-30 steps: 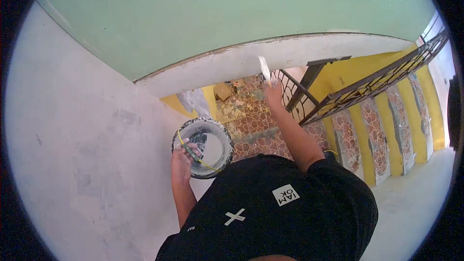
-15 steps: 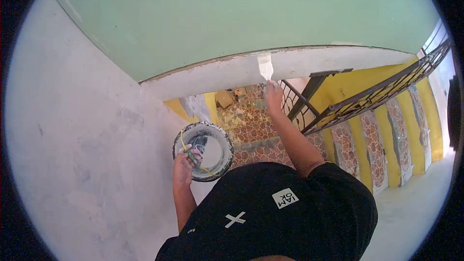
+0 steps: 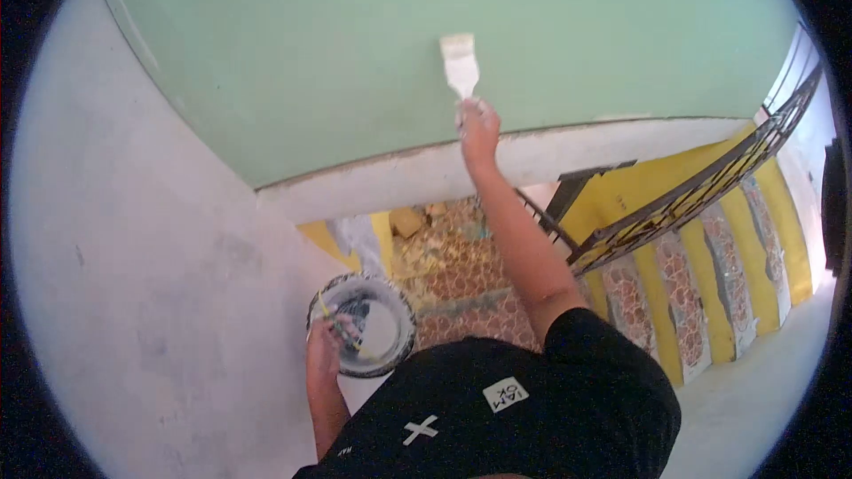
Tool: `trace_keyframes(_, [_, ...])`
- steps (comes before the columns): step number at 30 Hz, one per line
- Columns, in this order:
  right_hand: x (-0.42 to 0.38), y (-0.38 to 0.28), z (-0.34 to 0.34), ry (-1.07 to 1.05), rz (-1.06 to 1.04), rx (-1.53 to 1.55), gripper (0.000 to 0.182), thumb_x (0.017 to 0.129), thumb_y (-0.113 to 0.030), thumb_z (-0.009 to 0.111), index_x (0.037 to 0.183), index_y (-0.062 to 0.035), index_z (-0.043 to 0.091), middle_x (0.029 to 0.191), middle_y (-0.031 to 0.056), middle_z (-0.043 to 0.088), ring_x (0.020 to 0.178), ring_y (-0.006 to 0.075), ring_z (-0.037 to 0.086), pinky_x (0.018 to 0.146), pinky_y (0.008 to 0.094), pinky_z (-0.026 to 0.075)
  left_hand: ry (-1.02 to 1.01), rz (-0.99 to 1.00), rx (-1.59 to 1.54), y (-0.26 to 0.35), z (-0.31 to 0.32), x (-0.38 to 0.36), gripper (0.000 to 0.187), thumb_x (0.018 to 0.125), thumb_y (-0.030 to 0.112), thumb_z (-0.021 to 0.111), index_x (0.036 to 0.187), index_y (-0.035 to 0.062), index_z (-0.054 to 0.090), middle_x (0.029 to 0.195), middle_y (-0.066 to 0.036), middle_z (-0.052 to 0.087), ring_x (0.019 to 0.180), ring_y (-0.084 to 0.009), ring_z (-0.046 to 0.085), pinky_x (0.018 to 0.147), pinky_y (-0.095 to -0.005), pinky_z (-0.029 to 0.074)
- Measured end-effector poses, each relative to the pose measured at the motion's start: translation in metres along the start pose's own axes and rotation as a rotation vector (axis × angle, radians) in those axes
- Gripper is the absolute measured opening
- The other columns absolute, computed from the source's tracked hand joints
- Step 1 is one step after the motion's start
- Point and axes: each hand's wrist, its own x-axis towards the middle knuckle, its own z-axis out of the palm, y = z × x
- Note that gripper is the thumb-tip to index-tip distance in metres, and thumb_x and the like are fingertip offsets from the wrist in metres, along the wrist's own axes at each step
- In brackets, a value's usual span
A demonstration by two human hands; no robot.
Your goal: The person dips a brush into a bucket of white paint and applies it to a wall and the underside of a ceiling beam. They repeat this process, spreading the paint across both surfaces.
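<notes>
My right hand (image 3: 477,127) grips the handle of a white-coated paintbrush (image 3: 459,60), its bristles pointing up over the green wall panel (image 3: 319,44). Lower left, my left hand (image 3: 327,341) is closed around the green grip on the yellow handle of a bucket (image 3: 406,324). Pale paint lies inside the bucket, and its dark rim is splattered with white.
A white beam (image 3: 532,155) runs beneath the green panel. Below are patterned steps (image 3: 679,275) with yellow risers and a dark metal railing (image 3: 692,200) on the right. A whitish wall (image 3: 151,266) stands on my left. A brown block (image 3: 406,222) lies on the lower landing.
My right hand has lifted the paintbrush from the white beam up onto the green panel. The view has tilted a little, and the bucket sits slightly lower and further left in it.
</notes>
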Motion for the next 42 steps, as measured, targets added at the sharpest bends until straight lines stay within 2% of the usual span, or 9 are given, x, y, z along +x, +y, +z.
trace_keyframes(7, [-0.07,0.226,-0.091,0.08,-0.285,-0.806,0.034,0.094,-0.025,0.049,0.091,0.0075,0.058,0.085,0.0227,0.06,0.081,0.0337,0.056,0.076,0.0445,0.043,0.061,0.021,-0.013,-0.001,0.013,-0.013,0.039,0.086,0.014,0.046,0.122,-0.0011,0.045,0.091,-0.017,0.063,0.076,-0.0244,0.06,0.073,-0.04,0.053])
trace_keyframes(9, [-0.117,0.213,-0.112,0.091,0.428,-0.393,0.038,0.094,-0.027,0.046,0.096,0.0081,0.061,0.091,0.0267,0.063,0.088,0.0419,0.058,0.079,0.0466,0.044,0.104,0.009,0.001,-0.002,0.01,-0.018,0.037,0.086,0.013,0.045,0.12,-0.0006,0.046,0.091,-0.016,0.063,0.075,-0.0242,0.06,0.073,-0.0399,0.053])
trace_keyframes(13, [-0.148,0.094,-0.107,0.025,0.639,-0.536,0.039,0.094,-0.028,0.047,0.096,0.0084,0.06,0.09,0.0253,0.063,0.086,0.0414,0.059,0.078,0.0463,0.045,0.063,0.043,-0.027,-0.005,0.007,-0.018,0.034,0.088,0.012,0.044,0.119,0.0004,0.048,0.09,-0.016,0.062,0.074,-0.0244,0.061,0.075,-0.0402,0.054])
trace_keyframes(15, [-0.135,0.107,-0.101,0.134,0.223,-0.614,0.035,0.096,-0.027,0.048,0.09,0.0065,0.059,0.081,0.017,0.06,0.076,0.0266,0.058,0.07,0.0412,0.044,0.063,0.032,-0.017,-0.007,0.006,-0.017,0.032,0.089,0.013,0.045,0.118,0.0007,0.048,0.09,-0.015,0.062,0.074,-0.0245,0.061,0.076,-0.0407,0.054])
trace_keyframes(21, [-0.016,-0.024,-0.004,0.061,0.029,0.207,0.022,0.098,-0.024,0.053,0.083,-0.0087,0.058,0.067,-0.0056,0.045,0.057,0.003,0.04,0.049,0.0206,0.03,0.009,-0.006,-0.089,-0.022,-0.012,0.013,0.035,0.089,0.015,0.045,0.121,0.0006,0.047,0.09,-0.015,0.062,0.075,-0.0254,0.062,0.078,-0.0442,0.055])
trace_keyframes(29, [0.0,0.065,0.01,0.044,-0.155,-0.331,0.023,0.095,-0.024,0.056,0.082,-0.0054,0.061,0.06,-0.0022,0.049,0.048,0.0055,0.041,0.043,0.0252,0.032,-0.06,-0.08,-0.132,-0.006,-0.018,0.011,0.038,0.087,0.019,0.047,0.121,0.0013,0.048,0.089,-0.018,0.063,0.079,-0.0304,0.063,0.08,-0.0484,0.055])
trace_keyframes(37, [-0.205,0.153,-0.078,-0.285,0.574,-0.701,0.021,0.09,-0.022,0.057,0.08,-0.0039,0.063,0.071,0.0056,0.059,0.055,0.017,0.055,0.043,0.0318,0.038,-0.185,-0.074,-0.144,-0.007,-0.024,0.003,0.036,0.086,0.019,0.051,0.119,0.0036,0.05,0.093,-0.017,0.062,0.081,-0.0301,0.063,0.083,-0.049,0.054])
trace_keyframes(40, [-0.239,0.159,-0.101,-0.146,1.145,0.488,0.02,0.09,-0.022,0.058,0.086,-0.0042,0.067,0.079,0.0074,0.062,0.058,0.0191,0.058,0.045,0.031,0.041,-0.179,-0.066,-0.082,-0.008,-0.027,-0.002,0.036,0.087,0.019,0.052,0.12,0.004,0.05,0.095,-0.016,0.062,0.082,-0.0288,0.064,0.084,-0.0478,0.054])
trace_keyframes(42, [-0.255,0.147,-0.108,-0.79,0.7,-0.577,0.023,0.088,-0.023,0.061,0.092,-0.0032,0.07,0.08,0.0087,0.065,0.063,0.0223,0.061,0.054,0.0344,0.047,-0.174,-0.068,-0.046,-0.013,-0.033,0.002,0.035,0.091,0.023,0.051,0.121,0.0051,0.05,0.102,-0.013,0.061,0.091,-0.0263,0.063,0.085,-0.0449,0.053])
